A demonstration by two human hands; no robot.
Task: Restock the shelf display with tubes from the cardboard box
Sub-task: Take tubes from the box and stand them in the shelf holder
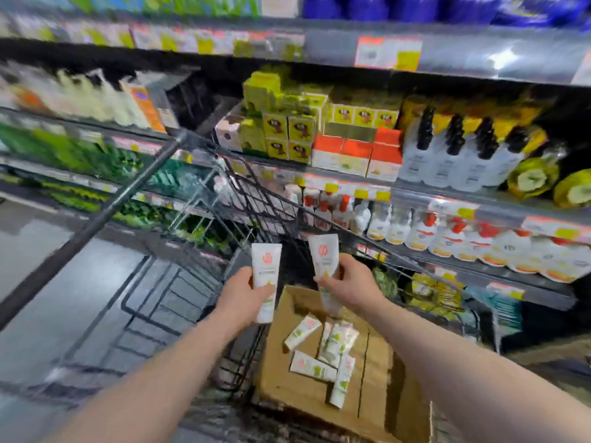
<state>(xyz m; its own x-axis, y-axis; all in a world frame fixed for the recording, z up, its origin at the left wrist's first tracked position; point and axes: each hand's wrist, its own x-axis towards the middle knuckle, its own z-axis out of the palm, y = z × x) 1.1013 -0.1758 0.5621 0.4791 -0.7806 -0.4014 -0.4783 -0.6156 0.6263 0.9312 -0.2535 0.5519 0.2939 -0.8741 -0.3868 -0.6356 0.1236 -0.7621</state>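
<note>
Left hand point(246, 294) and right hand point(348, 286) each grasp one white tube above the cardboard box point(297, 391).

The left-hand tube point(266, 276) stands nearly upright, wide flat end up, with the fingers wrapped round its lower half. The right-hand tube point(323, 255) tilts slightly to the left; thumb and fingers pinch it near mid-length, and its lower end hangs over the box opening. Several loose tubes point(334, 345) lie flat and partly overlapping on the box floor. The box sits inside a black wire cart point(256, 203), toward its right side. Behind the cart, the shelf unit point(447, 195) carries yellow cartons point(287, 132) on one tier and white bottles with red caps point(425, 231) on the tier below. Label text is too blurred to read.
</note>
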